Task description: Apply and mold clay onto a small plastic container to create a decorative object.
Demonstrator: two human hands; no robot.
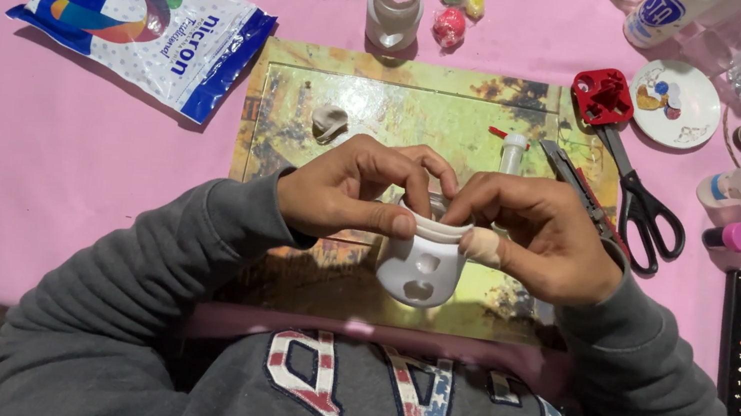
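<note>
Left hand [348, 189]: knuckles up, fingers curled inward, thumb tip pressing toward the other hand.
Right hand [539, 233]: mirrored curl, thumb wrapped, seemingly in a bandage.
Forearms: grey sleeves, angled in from both sides, hands meeting at centre.

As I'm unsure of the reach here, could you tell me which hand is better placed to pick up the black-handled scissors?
The right hand, probably. The scissors lie just beyond it on the same side, while the left hand would have to cross over the white cup both hands pinch.
</note>
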